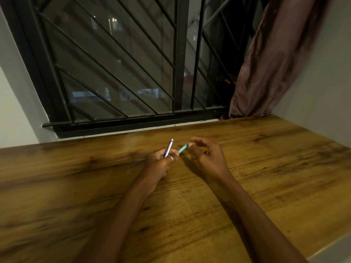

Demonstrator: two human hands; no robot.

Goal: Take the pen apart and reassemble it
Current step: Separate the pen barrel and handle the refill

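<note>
Two hands, one silver pen part, one teal pen part.

A wooden table with a dark-streaked brown grain and a soft sheen is seen. A silvery, glossy pen barrel, seemingly metal, is gripped in the left hand, on which a shiny metal ring is worn. A teal piece, apparently matt plastic, is pinched by the right hand. Black matt metal bars are set before reflective glass, and a brownish, creased cloth curtain is hung beside them.
</note>
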